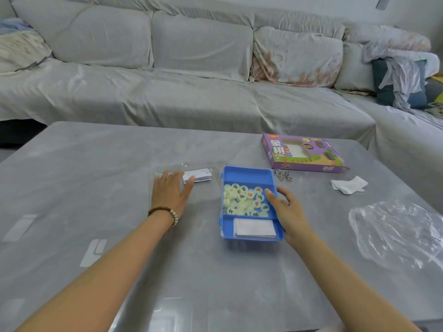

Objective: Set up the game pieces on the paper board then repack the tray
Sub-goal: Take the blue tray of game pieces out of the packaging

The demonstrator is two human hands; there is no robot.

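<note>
Glossy table (215, 271); blue plastic tray (248, 174); crinkled clear plastic bag (395, 233).

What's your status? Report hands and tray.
Left hand flat on clear lid. Right hand holds blue tray edge. Pieces in tray, folded paper beside them. Nothing blocking.

The glossy grey table (119, 236) in front of me carries the blue tray (247, 174) near its middle. Left of the tray lie a clear plastic lid (165, 169) and, at the lid's far right corner, a folded paper (197, 176). Beyond the tray, to my right, lies the purple game box (302, 153), with a metal ring puzzle (282, 174) between the two. Farther right lie a crumpled white tissue (348, 185) and a sheet of clear plastic wrap (395, 232).
</note>
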